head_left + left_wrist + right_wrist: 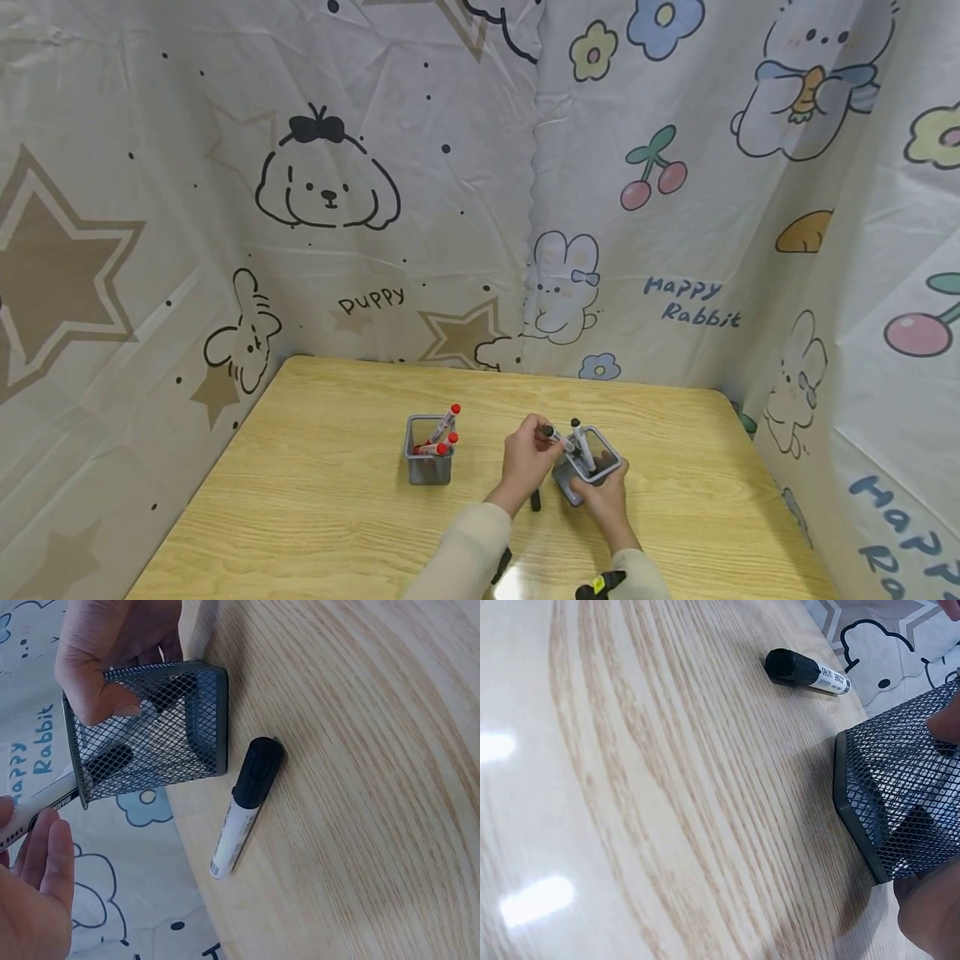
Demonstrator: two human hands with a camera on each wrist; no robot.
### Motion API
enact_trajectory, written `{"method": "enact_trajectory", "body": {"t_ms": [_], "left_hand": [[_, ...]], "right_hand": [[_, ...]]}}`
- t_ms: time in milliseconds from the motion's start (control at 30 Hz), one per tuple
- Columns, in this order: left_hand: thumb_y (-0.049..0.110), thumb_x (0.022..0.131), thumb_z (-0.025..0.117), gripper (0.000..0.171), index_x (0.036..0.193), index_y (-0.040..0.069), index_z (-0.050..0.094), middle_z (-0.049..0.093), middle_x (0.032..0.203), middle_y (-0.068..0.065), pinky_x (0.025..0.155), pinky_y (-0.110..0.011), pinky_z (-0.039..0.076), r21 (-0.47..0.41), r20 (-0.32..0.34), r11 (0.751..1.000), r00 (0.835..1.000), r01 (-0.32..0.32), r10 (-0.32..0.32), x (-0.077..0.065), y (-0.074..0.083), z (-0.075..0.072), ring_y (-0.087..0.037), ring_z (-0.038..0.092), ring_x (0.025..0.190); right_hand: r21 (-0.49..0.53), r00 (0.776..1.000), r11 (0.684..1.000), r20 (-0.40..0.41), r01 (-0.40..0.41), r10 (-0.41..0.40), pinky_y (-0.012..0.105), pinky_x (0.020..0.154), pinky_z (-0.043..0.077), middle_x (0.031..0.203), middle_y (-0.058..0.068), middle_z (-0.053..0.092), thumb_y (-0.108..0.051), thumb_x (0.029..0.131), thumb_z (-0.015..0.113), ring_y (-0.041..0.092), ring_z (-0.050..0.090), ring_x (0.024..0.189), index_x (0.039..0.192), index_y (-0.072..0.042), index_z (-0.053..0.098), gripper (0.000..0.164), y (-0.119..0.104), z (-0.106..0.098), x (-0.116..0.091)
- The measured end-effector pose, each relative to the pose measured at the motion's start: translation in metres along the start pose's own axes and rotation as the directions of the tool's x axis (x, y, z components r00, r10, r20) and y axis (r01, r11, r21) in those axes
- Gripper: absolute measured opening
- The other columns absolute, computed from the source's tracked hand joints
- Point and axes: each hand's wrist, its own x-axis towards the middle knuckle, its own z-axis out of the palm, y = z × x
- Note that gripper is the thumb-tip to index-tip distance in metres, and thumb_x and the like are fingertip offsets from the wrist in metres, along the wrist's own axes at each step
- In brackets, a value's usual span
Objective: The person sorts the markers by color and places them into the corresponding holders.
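My right hand (pixel 609 502) grips a grey metal mesh pen holder (pixel 567 486), which leans to one side above the table. My left hand (pixel 525 460) pinches a white marker with a black end (pixel 558 437) at the holder's mouth; in the left wrist view this marker (pixel 46 801) reaches partly inside the mesh. Another black-capped marker (pixel 582 443) stands in the same holder. On the wood below lies a loose black-capped marker (pixel 244 806), mostly behind my left hand in the head view. The right fingers behind the mesh are partly hidden.
A second mesh holder (pixel 430 472) stands upright to the left, with several red-capped markers (pixel 442 429) in it. The light wooden table (pixel 315 483) meets patterned cloth (pixel 360 250) at its back and sides. Wrist gear (pixel 600 585) sits on my right sleeve.
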Motion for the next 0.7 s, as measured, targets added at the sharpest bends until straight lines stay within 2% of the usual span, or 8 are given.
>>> {"method": "enact_trajectory", "body": {"t_ms": [200,333,700], "left_hand": [[0.005,0.078,0.074,0.021,0.09,0.009,0.058,0.063,0.076,0.002,0.061,-0.02,0.049,-0.002,0.019,0.999,0.999,0.045,-0.045,0.002,0.0029,0.0008,-0.007,0.06,0.068],[0.008,0.08,0.073,0.018,0.09,0.009,0.058,0.062,0.076,0.003,0.062,-0.021,0.049,0.028,0.025,0.998,0.998,0.057,-0.058,0.0042,0.0038,0.001,-0.007,0.059,0.069],[0.014,0.083,0.07,0.012,0.088,0.011,0.06,0.062,0.078,0.007,0.068,-0.024,0.05,0.032,0.058,0.988,0.987,0.149,-0.15,0.0064,-0.0021,0.003,-0.008,0.06,0.074]], "right_hand": [[0.016,1.0,1.0,0.006,-0.003,0.003,0.045,0.096,0.032,0.124,0.031,0.043,0.002,0.066,0.068,0.041,0.045,0.113,0.127,0.006,0.024,0.076,-0.0001,-0.0013,0.0011],[0.026,1.0,1.0,0.007,-0.011,0.011,0.046,0.097,0.032,0.125,0.032,0.042,0.002,0.065,0.068,0.042,0.044,0.114,0.127,0.006,0.024,0.076,-0.0001,-0.0013,0.0021],[0.022,1.0,1.0,0.012,-0.012,0.012,0.047,0.098,0.031,0.125,0.032,0.042,0.001,0.065,0.069,0.042,0.043,0.115,0.127,0.006,0.025,0.077,-0.0002,-0.0008,0.0012]]}}
